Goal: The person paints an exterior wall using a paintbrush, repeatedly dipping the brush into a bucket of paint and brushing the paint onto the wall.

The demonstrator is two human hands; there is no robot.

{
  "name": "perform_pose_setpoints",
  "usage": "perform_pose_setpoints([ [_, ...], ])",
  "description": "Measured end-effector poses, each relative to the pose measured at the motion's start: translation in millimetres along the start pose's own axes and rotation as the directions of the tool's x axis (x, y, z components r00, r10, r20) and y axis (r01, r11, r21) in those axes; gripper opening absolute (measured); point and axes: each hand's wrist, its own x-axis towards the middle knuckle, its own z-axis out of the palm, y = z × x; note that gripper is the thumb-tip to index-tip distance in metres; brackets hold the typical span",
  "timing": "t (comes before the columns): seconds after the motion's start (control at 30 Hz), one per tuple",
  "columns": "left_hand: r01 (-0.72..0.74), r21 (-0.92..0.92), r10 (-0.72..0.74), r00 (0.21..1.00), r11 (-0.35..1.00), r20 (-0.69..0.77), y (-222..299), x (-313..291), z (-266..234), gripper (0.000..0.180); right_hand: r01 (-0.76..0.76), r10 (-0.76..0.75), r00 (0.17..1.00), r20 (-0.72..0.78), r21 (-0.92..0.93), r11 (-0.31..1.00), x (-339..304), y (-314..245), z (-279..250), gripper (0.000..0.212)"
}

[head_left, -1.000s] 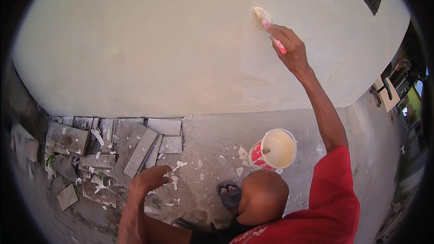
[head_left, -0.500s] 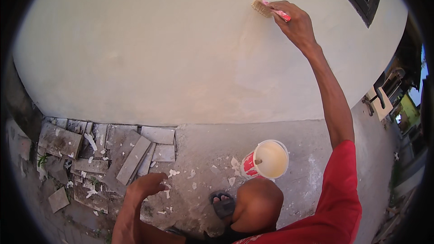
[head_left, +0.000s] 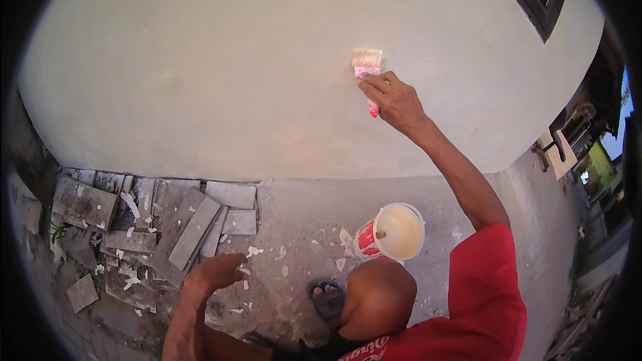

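Note:
My right hand (head_left: 394, 101) is closed round the handle of a flat paintbrush (head_left: 367, 71). The brush is pinkish red and smeared with paint. Its pale bristles point up and lie against the cream wall (head_left: 221, 67). Down at the lower left, my left hand (head_left: 219, 272) hangs above the ground with its fingers loosely bent and nothing in them. Beside my bent knee stands a white and red bucket (head_left: 367, 241) of cream paint (head_left: 404, 230). A short stick-like end (head_left: 380, 234) shows at its inner edge.
Broken tiles and slabs (head_left: 194, 234) lie piled against the wall's foot at left, with white paint flakes about them. A dark-framed window (head_left: 545, 13) is at the upper right. My sandalled foot (head_left: 328, 299) rests on the concrete. Pale board (head_left: 560, 155) and clutter stand far right.
My right hand has brought the brush down and to the left along the wall, turning it from sideways to bristles up. My left hand has stayed nearly in place.

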Motion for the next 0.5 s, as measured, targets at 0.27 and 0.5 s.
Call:
perform_pose_setpoints([
  [0.27,0.014,-0.006,-0.013,0.999,1.0,0.032,-3.7,6.4,2.1,0.049,-0.147,0.186,0.974,-0.131,0.261,0.954,59.4,46.1,-47.8,0.021],
  [0.5,-0.011,-0.023,0.011,1.0,1.0,0.013,-7.0,4.4,-1.3,0.049,-0.071,0.033,0.911,-0.412,-0.077,0.995,106.7,83.6,-80.0,0.036],
])
